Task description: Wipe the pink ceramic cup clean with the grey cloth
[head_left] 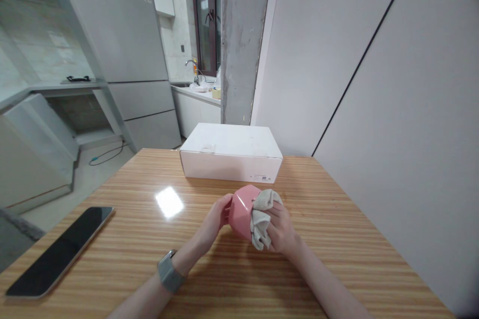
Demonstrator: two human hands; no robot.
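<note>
At the far left, a pale kitchen cabinet (pixel 48 132) stands with its door swung open, and a dark cable (pixel 107 157) trails over the floor beside it. A tall silver-grey refrigerator (pixel 112 30) rises just to its right. On the near left of the striped, wood-look table (pixel 337 239) lies a flat black slab with rounded corners and a pale edge (pixel 62 254), well apart from the hands.

Further right, a grey watch with a wide band (pixel 170 273) sits on the left wrist. The left hand (pixel 213 223) curls around the left side of a pink, glossy, faceted vessel (pixel 240 213), gripping it over the middle of the table, tilted, its far side angled up. I can't tell from here whether it touches the tabletop.

Behind it, on the far part of the table, rests a long white cardboard box (pixel 232 165) with small dark print low on its front; a curved metal faucet (pixel 196 79) shows in the background, then a rough grey concrete column (pixel 242 45).

A crumpled, ribbed, beige-grey cloth (pixel 260 227) covers the vessel's right side, and the right hand (pixel 281 229) is closed on it, pressing it there. Beyond, at the right, runs a smooth white wall (pixel 392 134) with a slanting black line.
</note>
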